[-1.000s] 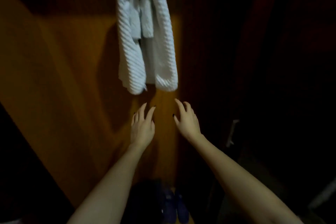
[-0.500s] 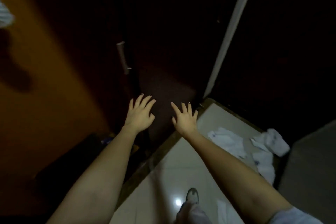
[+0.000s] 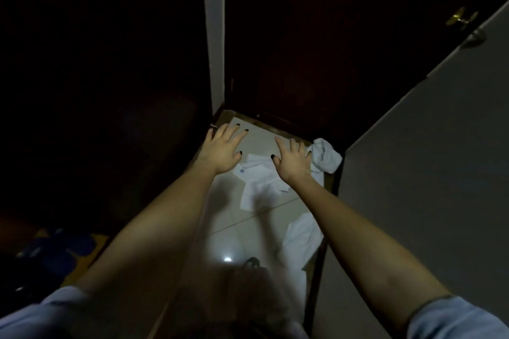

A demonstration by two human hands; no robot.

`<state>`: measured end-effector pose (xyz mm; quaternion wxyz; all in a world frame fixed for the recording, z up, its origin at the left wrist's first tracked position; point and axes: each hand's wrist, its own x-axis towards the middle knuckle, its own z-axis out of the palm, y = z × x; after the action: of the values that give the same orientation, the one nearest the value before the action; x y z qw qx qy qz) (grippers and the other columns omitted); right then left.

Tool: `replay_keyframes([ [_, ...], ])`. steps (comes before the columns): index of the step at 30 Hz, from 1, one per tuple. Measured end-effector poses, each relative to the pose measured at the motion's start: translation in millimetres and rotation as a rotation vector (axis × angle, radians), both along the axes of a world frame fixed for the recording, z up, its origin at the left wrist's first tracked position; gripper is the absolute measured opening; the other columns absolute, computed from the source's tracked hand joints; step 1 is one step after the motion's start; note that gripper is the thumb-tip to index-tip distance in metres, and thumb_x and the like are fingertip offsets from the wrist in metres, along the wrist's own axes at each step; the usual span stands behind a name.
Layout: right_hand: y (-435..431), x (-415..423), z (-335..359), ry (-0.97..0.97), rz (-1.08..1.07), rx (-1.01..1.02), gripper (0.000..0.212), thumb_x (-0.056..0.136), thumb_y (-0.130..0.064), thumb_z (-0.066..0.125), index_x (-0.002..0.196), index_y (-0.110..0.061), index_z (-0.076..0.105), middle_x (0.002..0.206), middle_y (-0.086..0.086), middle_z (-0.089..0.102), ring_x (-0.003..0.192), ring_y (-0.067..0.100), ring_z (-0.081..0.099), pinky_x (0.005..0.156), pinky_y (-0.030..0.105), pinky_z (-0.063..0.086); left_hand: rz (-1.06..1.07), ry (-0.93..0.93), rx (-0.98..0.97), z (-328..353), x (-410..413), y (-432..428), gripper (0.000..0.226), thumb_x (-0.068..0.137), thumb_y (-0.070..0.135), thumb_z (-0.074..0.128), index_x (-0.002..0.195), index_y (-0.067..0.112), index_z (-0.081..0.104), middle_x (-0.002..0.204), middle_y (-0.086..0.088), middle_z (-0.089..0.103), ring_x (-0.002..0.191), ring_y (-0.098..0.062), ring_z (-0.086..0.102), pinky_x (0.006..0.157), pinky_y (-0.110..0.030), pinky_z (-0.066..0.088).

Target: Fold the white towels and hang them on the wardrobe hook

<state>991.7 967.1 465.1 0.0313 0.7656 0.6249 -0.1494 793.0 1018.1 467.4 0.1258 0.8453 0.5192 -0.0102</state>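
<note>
Both hands out, palms down, holding nothing: left hand (image 3: 221, 150) fingers spread, right hand (image 3: 293, 158) fingers straight, above white towels (image 3: 261, 187) crumpled on floor tiles (image 3: 237, 226).

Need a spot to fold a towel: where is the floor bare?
Bare floor along the door, between left hand and right hand; more at near left, between the left forearm and the flat towel. Crowded on the right: crumpled towel in the corner, another towel by the wall.

Right grip (image 3: 293, 162) is hiding pt of the flat towel (image 3: 259, 192); blue shapes (image 3: 59, 250) (btm left) are blurring into dark.
</note>
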Motion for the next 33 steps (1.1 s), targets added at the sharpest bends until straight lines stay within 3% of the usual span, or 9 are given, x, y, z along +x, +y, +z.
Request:
replay_keyframes([
  [10,83,90,-156,-0.006,-0.011,-0.054,0.058,0.102,-0.035,0.041,0.154,-0.035,0.016,0.158,0.014,0.022,0.143,0.036,0.02,0.112,0.056,0.025,-0.08,0.061,-0.018,-172,68,104,0.061,0.097,0.032,0.043,0.152,0.03,0.015,0.158,-0.001,0.016,0.146,-0.023,0.009,0.116,-0.052,0.013],
  [20,188,174,-481,0.011,-0.12,0.012,0.054,0.102,-0.023,0.04,0.153,-0.033,0.023,0.154,0.018,0.029,0.138,0.038,0.03,0.108,0.05,0.035,-0.295,0.173,0.096,-487,124,256,0.058,0.1,0.026,0.038,0.152,0.032,0.012,0.16,-0.001,0.014,0.146,-0.023,0.008,0.116,-0.053,0.007],
  [23,209,187,-573,0.079,-0.131,0.082,0.05,0.101,-0.018,0.042,0.15,-0.026,0.034,0.143,0.021,0.044,0.128,0.038,0.042,0.1,0.045,0.043,-0.293,0.171,0.109,-579,143,279,0.057,0.101,0.027,0.038,0.152,0.032,0.013,0.159,-0.002,0.018,0.146,-0.022,0.011,0.115,-0.053,0.009],
  [27,234,204,-664,0.163,-0.242,0.2,0.045,0.099,-0.01,0.042,0.143,-0.018,0.049,0.124,0.022,0.059,0.108,0.036,0.057,0.084,0.038,0.049,-0.276,0.11,0.104,-675,167,300,0.054,0.102,0.028,0.035,0.152,0.03,0.015,0.157,-0.006,0.021,0.144,-0.024,0.017,0.115,-0.05,0.015],
  [33,253,237,-763,0.212,-0.366,0.245,0.044,0.099,-0.013,0.045,0.142,-0.02,0.05,0.126,0.017,0.062,0.103,0.032,0.062,0.088,0.035,0.05,-0.13,-0.085,0.094,-784,188,328,0.049,0.101,0.027,0.04,0.149,0.023,0.03,0.149,-0.012,0.037,0.134,-0.028,0.036,0.105,-0.041,0.035],
])
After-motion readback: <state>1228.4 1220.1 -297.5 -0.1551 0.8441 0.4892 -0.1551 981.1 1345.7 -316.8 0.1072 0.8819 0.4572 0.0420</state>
